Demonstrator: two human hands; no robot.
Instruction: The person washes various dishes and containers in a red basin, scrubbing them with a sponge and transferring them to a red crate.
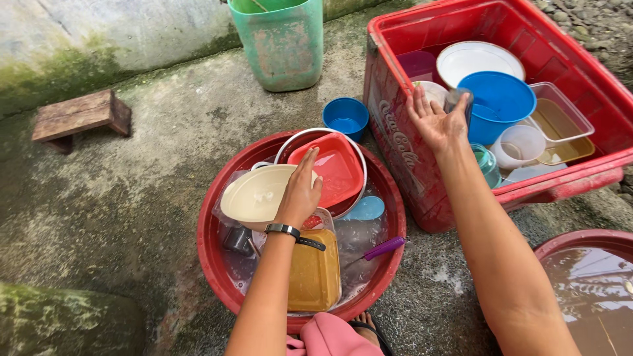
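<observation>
My left hand [301,188] reaches into a round red basin [214,247] of soapy water, with its fingers resting on a cream lid [254,194] and pointing at a red square dish [336,168]. A black watch sits on that wrist. My right hand [438,118] is over the big red crate [422,184] and holds a clear glass [458,102] upright beside a blue bowl [504,99]. The crate also holds a white plate [475,59], a purple cup [417,64] and clear plastic containers [557,122].
An amber rectangular container [315,273] and a purple-handled utensil [382,248] lie in the basin. A small blue bowl [346,117] and a green bucket [282,43] stand behind it. A low wooden stool [79,118] is at the left. A second red basin [590,277] of water is at the right.
</observation>
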